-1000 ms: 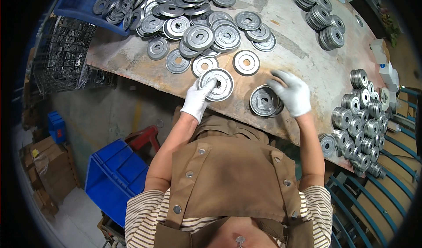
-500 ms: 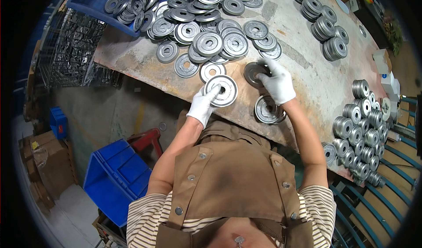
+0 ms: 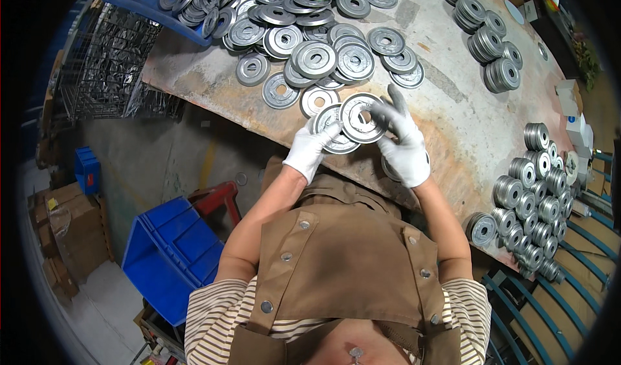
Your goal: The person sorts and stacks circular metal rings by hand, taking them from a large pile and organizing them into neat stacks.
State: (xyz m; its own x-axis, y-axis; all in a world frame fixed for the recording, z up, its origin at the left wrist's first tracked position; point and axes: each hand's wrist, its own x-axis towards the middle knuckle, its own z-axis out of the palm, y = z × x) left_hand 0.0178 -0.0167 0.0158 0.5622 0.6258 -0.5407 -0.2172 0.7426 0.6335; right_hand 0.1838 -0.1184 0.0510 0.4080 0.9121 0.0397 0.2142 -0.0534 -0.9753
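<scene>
Both my hands wear white gloves. My left hand [image 3: 309, 146] grips a grey metal disc [image 3: 340, 147] at its left edge, thumb on its face, just over the table's near edge. In my right hand [image 3: 403, 146] is a second metal disc [image 3: 353, 127] with a central hole, pinched at its right side. This disc overlaps the right part of the left one; whether they touch I cannot tell. Beneath my right hand another disc [image 3: 387, 169] lies on the table, mostly hidden. Just beyond my left hand a flat disc with a squarish hole [image 3: 311, 106] rests on the table.
A heap of loose discs [image 3: 315, 60] spreads across the back, spilling from a blue bin [image 3: 129, 0]. Stacked discs stand at the far right [image 3: 502, 75] and near right [image 3: 525, 203]. The worn table [image 3: 453, 145] ends close to my body. An empty blue crate [image 3: 171, 255] sits lower left.
My right hand has lifted a disc off the table and brought it left over the disc in my left hand. My left hand has shifted slightly right.
</scene>
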